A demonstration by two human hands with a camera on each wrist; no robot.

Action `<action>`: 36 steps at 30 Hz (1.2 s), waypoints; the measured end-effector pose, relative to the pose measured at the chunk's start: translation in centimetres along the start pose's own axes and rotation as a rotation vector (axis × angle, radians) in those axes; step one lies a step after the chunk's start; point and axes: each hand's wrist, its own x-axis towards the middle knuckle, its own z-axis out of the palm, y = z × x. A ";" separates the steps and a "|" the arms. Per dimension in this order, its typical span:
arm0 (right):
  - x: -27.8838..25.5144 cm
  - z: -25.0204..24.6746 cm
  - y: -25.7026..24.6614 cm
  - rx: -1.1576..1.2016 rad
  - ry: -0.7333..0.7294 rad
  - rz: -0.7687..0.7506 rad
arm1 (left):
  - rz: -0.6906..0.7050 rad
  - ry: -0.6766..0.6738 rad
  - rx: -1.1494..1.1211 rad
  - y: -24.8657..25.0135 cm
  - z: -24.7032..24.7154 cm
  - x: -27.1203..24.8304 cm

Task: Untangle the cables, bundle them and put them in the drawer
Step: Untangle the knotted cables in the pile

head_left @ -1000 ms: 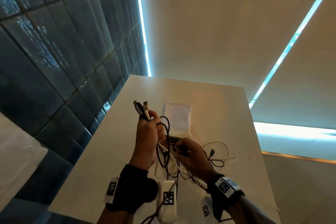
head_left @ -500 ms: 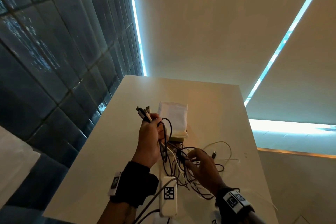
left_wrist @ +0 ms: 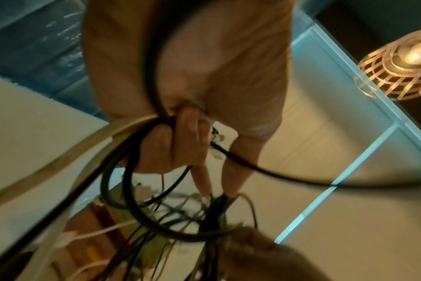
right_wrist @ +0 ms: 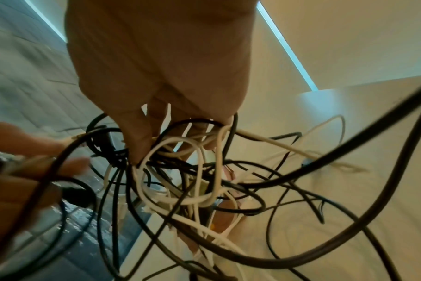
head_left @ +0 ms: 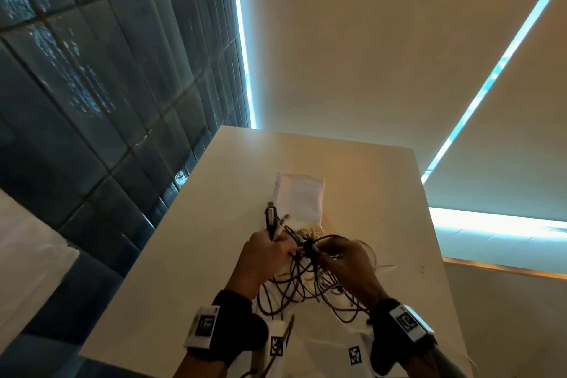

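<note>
Cables (head_left: 302, 278) hang tangled between both hands above the counter (head_left: 171, 270); left hand (head_left: 264, 258) grips several, right hand (head_left: 346, 267) pinches the knot; count unclear.

No legible words or brand names appear in any view. The left wristband tag (head_left: 205, 327) carries a small digit "3" at its upper right corner beside a black square marker pattern. Similar square coded markers, without readable characters, stand on the right wristband tag (head_left: 408, 321) and on two white blocks (head_left: 277, 344) at the table's near edge.
</note>
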 end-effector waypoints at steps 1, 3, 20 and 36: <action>0.1 0.0 -0.5 0.013 0.001 -0.031 | 0.009 -0.023 0.092 -0.1 0.4 -0.4; 0.3 -0.1 -1.2 0.045 -0.003 -0.052 | 0.079 -0.019 0.182 -0.2 1.0 -1.1; 0.3 -0.6 -4.1 0.210 0.072 0.006 | 0.322 0.142 -0.187 1.9 2.1 -2.9; 0.2 -0.3 -3.8 -0.353 0.141 -0.174 | 0.449 0.045 0.104 3.7 -0.2 -2.2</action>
